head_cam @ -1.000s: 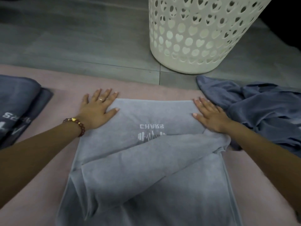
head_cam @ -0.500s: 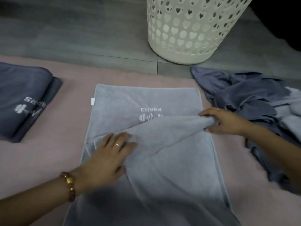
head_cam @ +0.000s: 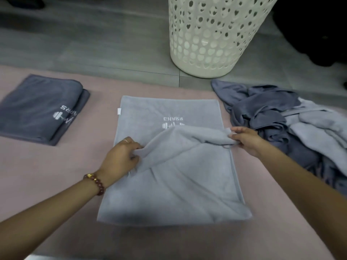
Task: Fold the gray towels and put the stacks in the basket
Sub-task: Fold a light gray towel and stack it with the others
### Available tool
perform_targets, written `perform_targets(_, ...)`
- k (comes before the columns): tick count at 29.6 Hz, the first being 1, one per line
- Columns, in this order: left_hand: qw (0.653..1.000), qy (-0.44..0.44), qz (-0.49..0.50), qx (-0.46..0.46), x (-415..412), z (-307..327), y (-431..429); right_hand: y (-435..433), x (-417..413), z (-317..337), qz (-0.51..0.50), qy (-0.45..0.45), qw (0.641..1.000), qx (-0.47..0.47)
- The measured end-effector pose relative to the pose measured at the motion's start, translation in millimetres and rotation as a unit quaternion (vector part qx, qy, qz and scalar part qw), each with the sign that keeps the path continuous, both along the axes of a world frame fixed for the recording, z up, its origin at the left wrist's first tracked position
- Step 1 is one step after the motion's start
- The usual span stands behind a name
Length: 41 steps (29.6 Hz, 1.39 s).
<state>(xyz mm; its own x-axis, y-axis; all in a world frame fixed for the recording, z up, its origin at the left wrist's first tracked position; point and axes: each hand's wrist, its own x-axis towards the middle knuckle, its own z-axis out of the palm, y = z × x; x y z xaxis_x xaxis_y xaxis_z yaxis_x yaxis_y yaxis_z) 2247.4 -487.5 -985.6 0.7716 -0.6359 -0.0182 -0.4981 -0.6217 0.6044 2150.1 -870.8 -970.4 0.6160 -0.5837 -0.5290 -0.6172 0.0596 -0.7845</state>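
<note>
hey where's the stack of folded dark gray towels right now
In the head view, the folded dark gray stack lies at far left on the pink mat, left of the light gray towel being folded.

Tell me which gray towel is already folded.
The dark gray towel at far left, a neat folded stack; the middle towel is mid-fold, the right pile crumpled.

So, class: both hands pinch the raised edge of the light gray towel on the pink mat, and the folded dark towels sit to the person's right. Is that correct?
One detail is wrong. The head view shows the folded dark towels on the person's left; the unfolded pile lies on the right. The left hand and right hand do pinch the raised edge of the light gray towel on the pink mat.
</note>
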Motion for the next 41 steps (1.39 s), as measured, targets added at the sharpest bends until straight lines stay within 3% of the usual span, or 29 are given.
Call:
perform_targets(5,0.975,-0.144,-0.147,-0.089,-37.1,16.4,19.3,3.6,-48.9,3.5,0.012,-0.037,0.997,0.065)
perform_targets(8,0.929,-0.210,-0.284,-0.111,-63.0,20.0,27.9,14.4,-90.5,6.6,0.070,-0.069,0.995,-0.024)
perform_targets(11,0.921,-0.175,-0.339,-0.073,-79.6,2.9,41.1,21.6,-128.1,-3.7,0.078,-0.075,0.991,-0.082)
perform_targets(15,0.974,-0.013,-0.224,-0.007,-85.9,-8.9,62.9,20.8,-159.5,-14.0,0.086,-0.080,0.991,-0.062)
perform_targets(18,0.988,0.062,-0.057,-0.127,-86.0,4.8,67.3,15.0,-163.2,-2.7,0.051,-0.118,0.991,-0.032)
perform_targets(22,0.938,0.022,0.122,-0.323,-76.2,36.5,47.0,15.9,-149.3,30.8,-0.019,-0.176,0.984,0.005)
perform_targets(26,0.899,-0.020,0.193,-0.393,-55.7,67.3,29.6,26.3,-122.6,62.0,-0.017,-0.238,0.968,0.076)
perform_targets(29,0.885,0.037,0.230,-0.402,-25.6,69.8,14.9,25.0,-92.3,65.3,-0.041,-0.201,0.979,0.007)
perform_targets(34,0.933,0.041,0.229,-0.273,45.0,31.9,0.0,10.5,-16.8,32.6,0.026,-0.097,0.969,-0.225)
perform_targets(41,0.924,0.004,0.279,-0.263,133.7,-12.3,-29.4,-21.2,95.7,1.5,0.001,-0.098,0.950,-0.297)
